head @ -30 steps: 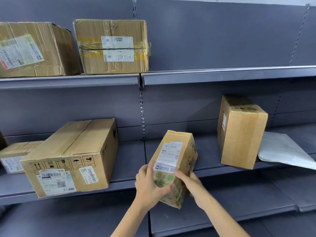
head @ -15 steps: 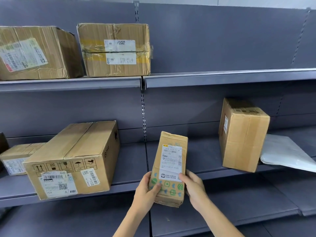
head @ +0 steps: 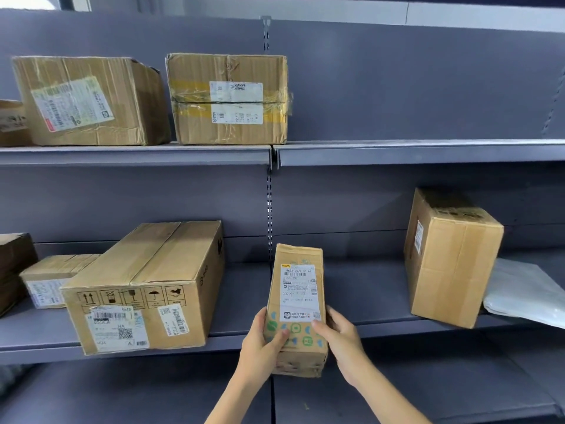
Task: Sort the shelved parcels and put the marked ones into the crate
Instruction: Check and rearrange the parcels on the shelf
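Both hands hide the small parcel's (head: 296, 304) lower edges.

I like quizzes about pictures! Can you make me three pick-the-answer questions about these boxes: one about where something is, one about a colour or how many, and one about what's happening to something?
1. Where is the white plastic mailer bag?
A. On the top shelf
B. On the middle shelf, right of the tall upright box
C. In the person's hands

2. What colour are the shelves?
A. Grey
B. Red
C. Yellow

3. What is happening to the small parcel?
A. It lies flat on the shelf
B. Nothing touches it
C. Both hands hold it up, label facing the camera

Answers:
1. B: the bag lies beside the tall upright box on that shelf.
2. A: every shelf and back panel looks grey.
3. C: the left hand and the right hand have a grip on its lower sides.
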